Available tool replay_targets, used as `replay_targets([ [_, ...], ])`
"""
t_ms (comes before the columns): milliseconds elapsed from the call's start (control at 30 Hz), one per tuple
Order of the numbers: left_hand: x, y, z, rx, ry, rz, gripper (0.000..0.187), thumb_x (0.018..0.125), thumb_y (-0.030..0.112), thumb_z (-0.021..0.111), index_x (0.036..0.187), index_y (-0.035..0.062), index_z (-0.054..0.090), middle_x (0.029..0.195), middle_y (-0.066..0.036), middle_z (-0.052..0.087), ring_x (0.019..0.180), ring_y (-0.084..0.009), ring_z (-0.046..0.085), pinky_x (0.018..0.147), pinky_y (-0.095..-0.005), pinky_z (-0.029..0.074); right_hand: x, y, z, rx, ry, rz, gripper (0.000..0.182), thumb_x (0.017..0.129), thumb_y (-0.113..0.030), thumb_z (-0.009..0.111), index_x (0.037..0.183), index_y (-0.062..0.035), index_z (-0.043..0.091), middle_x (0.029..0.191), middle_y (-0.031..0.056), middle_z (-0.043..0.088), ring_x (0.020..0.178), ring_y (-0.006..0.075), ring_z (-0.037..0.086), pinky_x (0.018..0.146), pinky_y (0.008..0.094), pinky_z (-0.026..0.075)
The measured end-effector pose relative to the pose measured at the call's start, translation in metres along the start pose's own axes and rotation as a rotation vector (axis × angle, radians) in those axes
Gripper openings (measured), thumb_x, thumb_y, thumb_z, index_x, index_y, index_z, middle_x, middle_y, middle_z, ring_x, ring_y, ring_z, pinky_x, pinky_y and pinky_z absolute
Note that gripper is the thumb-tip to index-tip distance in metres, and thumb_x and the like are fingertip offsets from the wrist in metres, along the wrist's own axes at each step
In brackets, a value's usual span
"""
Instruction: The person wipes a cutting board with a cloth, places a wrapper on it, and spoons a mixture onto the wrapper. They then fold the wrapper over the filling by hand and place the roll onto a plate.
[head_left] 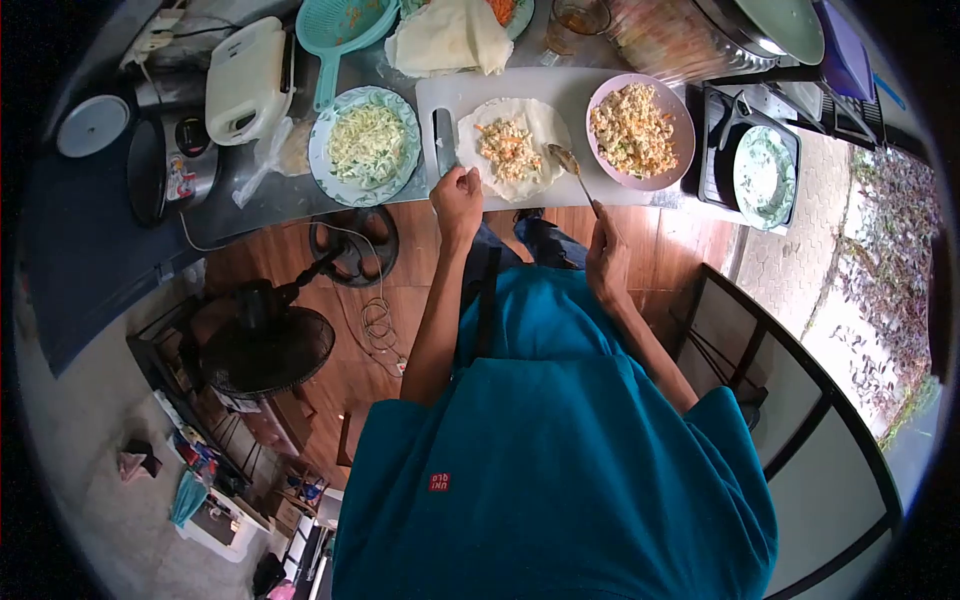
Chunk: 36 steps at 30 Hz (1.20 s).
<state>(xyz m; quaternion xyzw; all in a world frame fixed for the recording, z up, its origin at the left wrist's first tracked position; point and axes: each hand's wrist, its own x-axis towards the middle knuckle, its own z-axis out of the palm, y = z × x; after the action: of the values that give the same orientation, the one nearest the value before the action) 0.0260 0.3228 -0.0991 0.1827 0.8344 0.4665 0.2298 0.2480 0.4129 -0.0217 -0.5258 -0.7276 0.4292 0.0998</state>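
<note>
A round, thin sheet of dough (547,181) lies flat on the white cutting board (590,88), with a mound of chopped filling (508,148) at its middle. My right hand (607,258) grips the handle of a metal spoon (565,158), whose bowl is over the sheet's right side. My left hand (458,205) is closed at the board's front edge, by the sheet's lower left edge; its fingers hide what they pinch, if anything. Just beyond it lies a knife (443,135) with a dark handle. A pink bowl (688,150) of the same-looking filling stands right of the sheet.
Left of the board is a plate (320,175) of shredded cabbage. Behind are a stack of dough sheets (450,40), a green strainer (328,70) and a glass (575,25). A white appliance (248,80) stands left; a dish rack (712,165) stands right. A fan (265,345) is below.
</note>
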Motion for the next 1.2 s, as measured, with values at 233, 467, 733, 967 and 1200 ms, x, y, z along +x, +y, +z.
replay_targets([
  [233,-0.008,0.005,0.008,-0.188,-0.023,0.101,0.023,0.091,0.013,0.067,0.095,-0.0084,0.063,0.082,-0.010,0.068,0.080,-0.0150,0.066,0.071,-0.0287,0.052,-0.004,-0.017,0.031,0.071,0.003,0.011,0.037,0.094,0.001,0.046,0.131,0.0007,0.055,0.089,0.0218,0.061,0.084,0.0359,0.059,0.079,0.0456,0.047],
  [467,-0.007,0.008,0.010,-0.310,-0.064,-0.027,0.020,0.091,0.013,0.068,0.094,-0.0057,0.060,0.083,-0.008,0.066,0.081,-0.0146,0.064,0.073,-0.0278,0.052,0.001,-0.024,0.037,0.040,0.153,-0.131,0.035,0.097,-0.003,0.048,0.130,-0.0025,0.057,0.083,0.0245,0.061,0.067,0.0277,0.058,0.065,0.0387,0.048],
  [733,-0.001,0.001,0.001,-0.143,-0.050,0.073,0.020,0.089,0.014,0.069,0.093,-0.0035,0.060,0.083,-0.007,0.064,0.077,-0.0130,0.059,0.072,-0.0284,0.049,-0.001,-0.020,0.036,-0.008,0.089,0.008,0.038,0.093,0.001,0.048,0.131,-0.0004,0.055,0.092,0.0203,0.061,0.087,0.0360,0.058,0.080,0.0455,0.047],
  [967,-0.005,0.003,0.005,-0.273,-0.124,0.118,0.016,0.091,0.010,0.067,0.095,-0.0039,0.059,0.088,-0.006,0.063,0.086,-0.0118,0.059,0.076,-0.0262,0.048,0.007,-0.013,0.046,-0.004,0.087,-0.115,0.037,0.095,-0.003,0.047,0.131,-0.0016,0.055,0.091,0.0206,0.062,0.087,0.0365,0.058,0.082,0.0459,0.046],
  [1200,-0.008,0.000,0.009,-0.404,-0.197,-0.018,0.015,0.094,0.009,0.063,0.100,-0.0025,0.055,0.095,-0.006,0.064,0.088,-0.0107,0.060,0.076,-0.0249,0.049,0.016,-0.019,0.044,-0.011,0.089,-0.154,0.037,0.096,-0.004,0.045,0.131,-0.0014,0.056,0.086,0.0185,0.059,0.082,0.0354,0.055,0.078,0.0454,0.044],
])
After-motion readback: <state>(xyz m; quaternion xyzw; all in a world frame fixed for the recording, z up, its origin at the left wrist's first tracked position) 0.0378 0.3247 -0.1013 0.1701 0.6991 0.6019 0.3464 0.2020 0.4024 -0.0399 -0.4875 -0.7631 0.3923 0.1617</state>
